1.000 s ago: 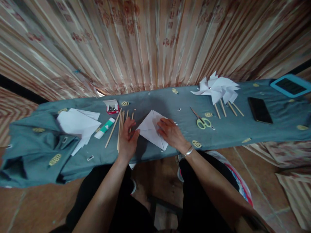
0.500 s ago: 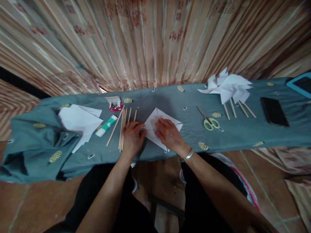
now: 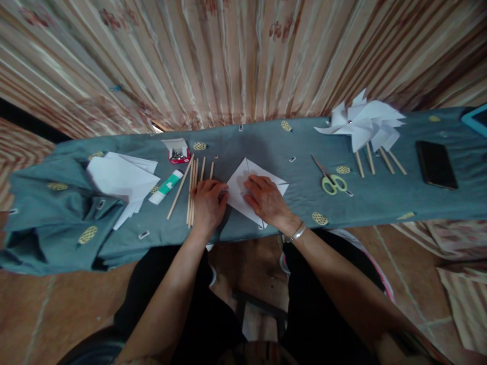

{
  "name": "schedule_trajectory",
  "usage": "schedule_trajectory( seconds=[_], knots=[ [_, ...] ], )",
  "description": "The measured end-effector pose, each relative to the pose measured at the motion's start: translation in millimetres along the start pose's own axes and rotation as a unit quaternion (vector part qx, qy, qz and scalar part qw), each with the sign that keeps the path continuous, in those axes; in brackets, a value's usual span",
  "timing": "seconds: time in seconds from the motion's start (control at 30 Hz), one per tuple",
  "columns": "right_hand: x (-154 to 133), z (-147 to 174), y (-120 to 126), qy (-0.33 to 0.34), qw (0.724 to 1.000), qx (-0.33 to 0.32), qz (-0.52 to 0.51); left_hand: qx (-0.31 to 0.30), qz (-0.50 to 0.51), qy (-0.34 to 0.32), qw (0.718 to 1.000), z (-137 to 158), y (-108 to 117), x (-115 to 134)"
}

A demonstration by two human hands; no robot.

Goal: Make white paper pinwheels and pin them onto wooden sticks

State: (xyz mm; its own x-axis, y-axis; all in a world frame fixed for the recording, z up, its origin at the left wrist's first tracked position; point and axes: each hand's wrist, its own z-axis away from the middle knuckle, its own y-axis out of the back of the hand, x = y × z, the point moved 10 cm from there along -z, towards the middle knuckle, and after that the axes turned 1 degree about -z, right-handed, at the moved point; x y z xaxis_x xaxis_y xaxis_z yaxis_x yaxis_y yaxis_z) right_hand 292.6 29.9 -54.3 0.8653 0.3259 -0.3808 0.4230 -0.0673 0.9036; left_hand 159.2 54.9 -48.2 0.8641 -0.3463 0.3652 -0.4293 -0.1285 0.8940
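Note:
A square sheet of white paper (image 3: 238,195) lies on the cloth with one corner toward the curtain. Lines or slits run inward from its corners. At its left corner is my left hand (image 3: 208,205), fingers curled and thumb close to them, apparently gripping that corner. My right hand (image 3: 268,202), wearing a silver bracelet, rests palm down on the right part of the sheet with its fingers extended. Just left of my left hand lie several thin wooden sticks (image 3: 179,188), some partly hidden behind it. Scissors (image 3: 332,181) with pale green handles lie to the right of the paper.
On the left are more cut white papers (image 3: 117,177), a glue stick (image 3: 166,187) and an open red box of small metal pins (image 3: 178,154). Several paper pinwheels (image 3: 365,124) on sticks lie at the right, near a black phone (image 3: 436,165). A curtain (image 3: 228,61) hangs behind.
The view has tilted slightly, so the table sits a little higher in the picture. Both hands stay on the same sheet, with hardly any movement of the fingers.

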Motion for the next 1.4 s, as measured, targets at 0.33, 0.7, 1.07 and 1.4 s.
schedule_trajectory(
  seconds=[0.33, 0.7, 1.07, 1.4],
  knots=[
    [5.6, -0.1, -2.5, -0.007, 1.000, -0.004, -0.014, -0.003, 0.009, 0.010, 1.000, 2.5, 3.5, -7.0],
    [20.8, 1.6, 23.0, 0.012, 0.993, 0.089, -0.081, 0.045, 0.019, -0.022, 0.999, 5.1, 18.0, -1.3],
    [65.9, 24.9, 57.0, -0.072, 0.986, 0.098, -0.113, -0.076, 0.066, -0.264, 0.959, 53.6, -5.3, 66.7],
    [31.8, 31.2, 36.8, 0.021, 0.993, -0.011, -0.116, -0.096, 0.033, -0.323, 0.941, 42.0, -16.4, 75.9]
  ],
)
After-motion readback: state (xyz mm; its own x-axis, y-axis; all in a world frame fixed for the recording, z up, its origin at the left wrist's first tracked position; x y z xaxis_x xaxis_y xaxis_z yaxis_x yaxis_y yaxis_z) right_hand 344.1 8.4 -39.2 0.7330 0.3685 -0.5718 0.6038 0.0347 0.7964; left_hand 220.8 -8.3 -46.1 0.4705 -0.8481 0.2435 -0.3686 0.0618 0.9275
